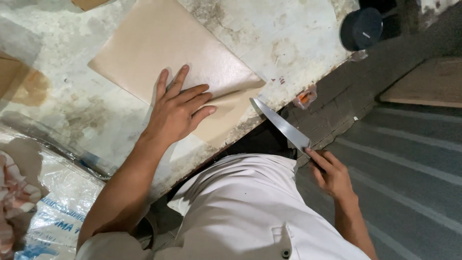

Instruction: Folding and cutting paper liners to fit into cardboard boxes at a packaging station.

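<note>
My left hand [178,108] lies flat, fingers spread, on a folded sheet of tan paper [159,48] that rests on a worn white worktop [288,38]. It presses beside the fold near the sheet's lower corner. My right hand [332,175] grips the handle of a long steel knife [281,125]. The blade points up and left, and its tip is at the paper's folded edge near the worktop's edge.
A dark round container [361,29] stands at the worktop's far corner. A small orange wrapper [305,97] lies on the brick ledge below. Clear plastic bags [53,192] sit at the left. Grey striped floor [414,163] lies to the right.
</note>
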